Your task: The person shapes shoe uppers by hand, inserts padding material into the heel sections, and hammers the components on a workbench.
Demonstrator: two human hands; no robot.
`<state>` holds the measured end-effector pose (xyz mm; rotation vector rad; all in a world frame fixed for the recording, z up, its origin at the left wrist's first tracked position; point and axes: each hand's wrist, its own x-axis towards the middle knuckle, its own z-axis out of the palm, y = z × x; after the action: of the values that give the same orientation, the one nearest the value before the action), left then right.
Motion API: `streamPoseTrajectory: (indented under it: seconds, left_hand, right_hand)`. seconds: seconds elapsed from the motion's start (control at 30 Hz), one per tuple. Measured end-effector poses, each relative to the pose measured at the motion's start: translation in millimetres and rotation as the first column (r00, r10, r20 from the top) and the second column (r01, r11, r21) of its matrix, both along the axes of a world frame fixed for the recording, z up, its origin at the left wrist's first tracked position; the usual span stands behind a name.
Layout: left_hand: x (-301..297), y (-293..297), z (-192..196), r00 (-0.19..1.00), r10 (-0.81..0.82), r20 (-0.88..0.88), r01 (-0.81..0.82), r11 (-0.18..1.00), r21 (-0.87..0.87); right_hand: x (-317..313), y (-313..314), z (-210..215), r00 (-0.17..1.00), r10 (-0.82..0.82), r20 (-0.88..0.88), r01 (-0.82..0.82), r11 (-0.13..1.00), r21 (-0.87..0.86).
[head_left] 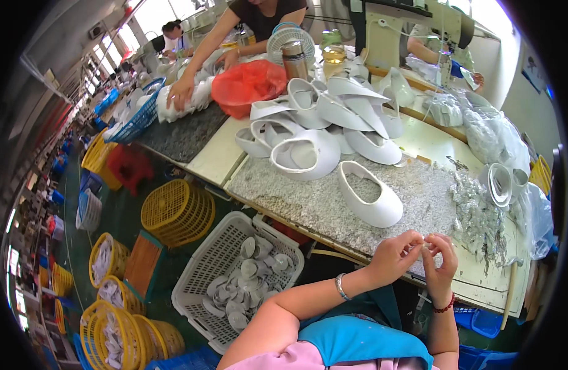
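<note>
Over the table's front edge my left hand (395, 256) and my right hand (441, 260) meet at the fingertips. Both are closed in a pinch; whatever lies between the fingers is too small to make out. Just beyond them a single white shoe upper (380, 206) rests on the speckled grey work surface (277, 191), its opening facing up. Farther back, a heap of similar white shoe uppers (311, 154) is stacked loosely, several leaning on one another.
A grey basket (194, 280) with white shoe parts stands below the table, left of me. Yellow baskets (178, 206) sit on the floor. A hammer (512, 290) lies at the right edge beside plastic bags (490, 132). Across the table a co-worker's hand (182, 91) touches white pieces near a red bag (250, 86).
</note>
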<state>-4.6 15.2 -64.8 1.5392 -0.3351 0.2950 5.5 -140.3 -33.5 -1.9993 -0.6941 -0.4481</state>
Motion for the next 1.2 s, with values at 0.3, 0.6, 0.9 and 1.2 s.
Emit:
streamPoseTrajectory:
  seconds: [0.3, 0.6, 0.9, 1.2]
  left_hand:
    - [4, 1, -8, 0.984, -0.141, -0.108, 0.113, 0.967, -0.227]
    - [3, 1, 2, 0.994, -0.011, 0.107, -0.010, 0.982, 0.188]
    - [7, 3, -1, 0.973, -0.166, -0.161, 0.158, 0.986, -0.059]
    - [1, -5, -12, 0.971, -0.174, -0.166, 0.160, 0.982, -0.095]
  right_hand:
    - [6, 5, 13, 0.996, -0.033, 0.078, 0.046, 0.983, -0.175]
    - [3, -3, 3, 0.988, -0.049, 0.145, 0.086, 0.962, -0.259]
    - [8, -6, -2, 0.991, -0.033, 0.130, 0.054, 0.985, -0.162]
    - [8, -13, -6, 0.970, 0.011, 0.242, 0.048, 0.971, -0.236]
